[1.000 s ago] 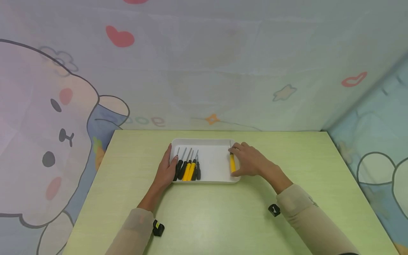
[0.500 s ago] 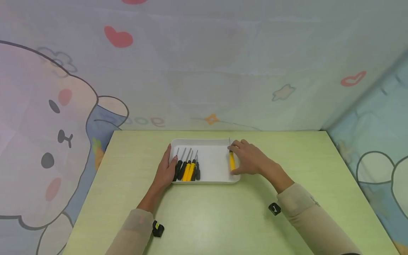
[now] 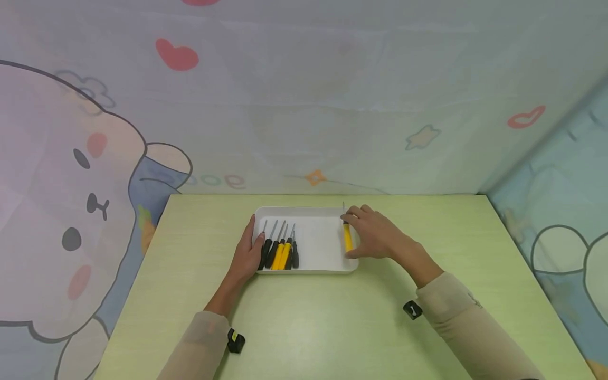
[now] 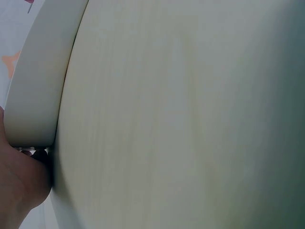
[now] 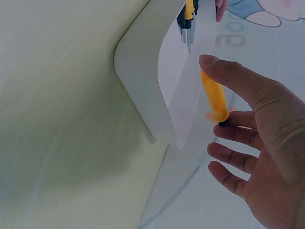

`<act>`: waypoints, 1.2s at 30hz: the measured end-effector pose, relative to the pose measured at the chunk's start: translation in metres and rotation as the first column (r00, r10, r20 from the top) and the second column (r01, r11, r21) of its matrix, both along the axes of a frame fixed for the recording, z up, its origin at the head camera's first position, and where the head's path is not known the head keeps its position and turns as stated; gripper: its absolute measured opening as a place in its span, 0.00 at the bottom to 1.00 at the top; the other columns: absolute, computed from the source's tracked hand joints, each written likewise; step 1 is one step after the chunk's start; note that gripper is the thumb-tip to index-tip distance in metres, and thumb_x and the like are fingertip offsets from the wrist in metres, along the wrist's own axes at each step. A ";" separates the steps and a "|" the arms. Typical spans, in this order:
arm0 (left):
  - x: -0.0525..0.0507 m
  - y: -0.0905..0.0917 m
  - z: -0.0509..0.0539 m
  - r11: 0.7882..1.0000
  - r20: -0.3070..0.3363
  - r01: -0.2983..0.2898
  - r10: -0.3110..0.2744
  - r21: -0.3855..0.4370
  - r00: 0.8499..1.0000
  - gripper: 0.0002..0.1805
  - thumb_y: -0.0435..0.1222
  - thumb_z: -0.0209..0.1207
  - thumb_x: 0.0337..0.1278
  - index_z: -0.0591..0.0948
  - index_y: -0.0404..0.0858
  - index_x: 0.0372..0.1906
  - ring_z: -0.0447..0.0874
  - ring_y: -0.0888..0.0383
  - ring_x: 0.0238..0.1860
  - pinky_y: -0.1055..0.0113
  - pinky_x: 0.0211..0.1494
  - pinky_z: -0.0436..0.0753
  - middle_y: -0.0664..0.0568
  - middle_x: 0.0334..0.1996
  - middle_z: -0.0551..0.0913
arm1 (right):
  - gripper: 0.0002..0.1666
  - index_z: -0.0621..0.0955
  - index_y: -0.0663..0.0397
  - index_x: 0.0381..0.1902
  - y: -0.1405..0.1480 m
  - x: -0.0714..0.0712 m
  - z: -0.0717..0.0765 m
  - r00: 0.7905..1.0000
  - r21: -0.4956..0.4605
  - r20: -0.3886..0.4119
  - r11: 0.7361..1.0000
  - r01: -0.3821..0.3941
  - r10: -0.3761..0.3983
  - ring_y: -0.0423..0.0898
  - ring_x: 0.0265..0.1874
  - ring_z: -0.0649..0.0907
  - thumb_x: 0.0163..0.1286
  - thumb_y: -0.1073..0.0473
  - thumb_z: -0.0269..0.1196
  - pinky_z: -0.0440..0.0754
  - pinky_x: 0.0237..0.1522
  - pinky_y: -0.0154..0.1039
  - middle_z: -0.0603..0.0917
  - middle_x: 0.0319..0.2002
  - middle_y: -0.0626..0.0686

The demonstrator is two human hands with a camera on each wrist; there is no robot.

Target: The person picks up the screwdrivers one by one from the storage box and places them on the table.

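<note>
Up close, the right-wrist view shows what the head view can't — a gap between the yellow driver (image 3: 348, 238), pinched in the right hand (image 3: 375, 232), and the tray (image 3: 320, 248). The left hand (image 3: 247, 256) grips the tray's left end — green table (image 3: 294, 327), cartoon cloth (image 3: 332, 105) behind.

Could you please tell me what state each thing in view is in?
White rectangular round-cornered tray: standing upright on the pale green tabletop.
Single yellow-handled screwdriver: held lengthwise between thumb and fingers, over the tray's right end.
Black- and yellow-handled metal-shafted screwdrivers: lying close together in the tray's left part, shafts pointing away from the person.
Left hand: gripping the tray's left end.
Right hand: pinching the single screwdriver.
</note>
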State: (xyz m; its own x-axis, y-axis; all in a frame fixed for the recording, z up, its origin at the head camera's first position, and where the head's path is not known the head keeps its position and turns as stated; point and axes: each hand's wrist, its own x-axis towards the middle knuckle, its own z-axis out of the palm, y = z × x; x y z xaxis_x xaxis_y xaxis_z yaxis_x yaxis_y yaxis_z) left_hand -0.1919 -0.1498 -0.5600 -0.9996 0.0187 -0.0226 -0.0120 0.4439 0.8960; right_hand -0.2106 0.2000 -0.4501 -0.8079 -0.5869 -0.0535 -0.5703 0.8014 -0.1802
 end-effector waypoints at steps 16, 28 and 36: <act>0.000 0.000 0.000 1.000 0.008 0.000 0.000 -0.014 1.000 0.37 0.46 0.44 0.86 0.44 0.49 0.88 0.43 0.51 0.86 0.50 0.86 0.46 0.52 0.87 0.46 | 0.55 0.75 0.60 0.74 0.004 0.004 0.007 1.000 -0.007 -0.006 1.000 0.001 -0.001 0.58 0.62 0.75 0.55 0.38 0.81 0.80 0.59 0.58 0.76 0.68 0.58; 0.000 -0.002 0.000 1.000 -0.003 0.003 -0.003 -0.014 1.000 0.38 0.45 0.44 0.86 0.44 0.48 0.88 0.43 0.51 0.86 0.50 0.86 0.46 0.52 0.87 0.47 | 0.56 0.75 0.61 0.74 0.007 0.003 0.012 0.999 -0.024 -0.036 1.000 -0.015 0.014 0.60 0.64 0.75 0.54 0.39 0.82 0.80 0.60 0.60 0.76 0.68 0.59; 0.002 -0.002 0.002 1.000 0.006 0.001 -0.001 -0.015 1.000 0.38 0.45 0.44 0.85 0.44 0.48 0.88 0.44 0.51 0.86 0.50 0.86 0.46 0.51 0.87 0.47 | 0.57 0.74 0.61 0.75 0.010 0.003 0.013 1.000 -0.029 -0.022 1.000 -0.002 0.001 0.61 0.66 0.74 0.55 0.39 0.82 0.79 0.61 0.61 0.75 0.69 0.59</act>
State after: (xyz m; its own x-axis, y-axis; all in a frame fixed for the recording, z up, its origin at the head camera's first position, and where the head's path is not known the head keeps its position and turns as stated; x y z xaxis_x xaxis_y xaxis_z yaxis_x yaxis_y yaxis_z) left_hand -0.1904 -0.1523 -0.5584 -0.9994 0.0193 -0.0286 -0.0166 0.4569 0.8894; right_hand -0.2079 0.2103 -0.4369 -0.8079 -0.5891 -0.0186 -0.5754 0.7952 -0.1911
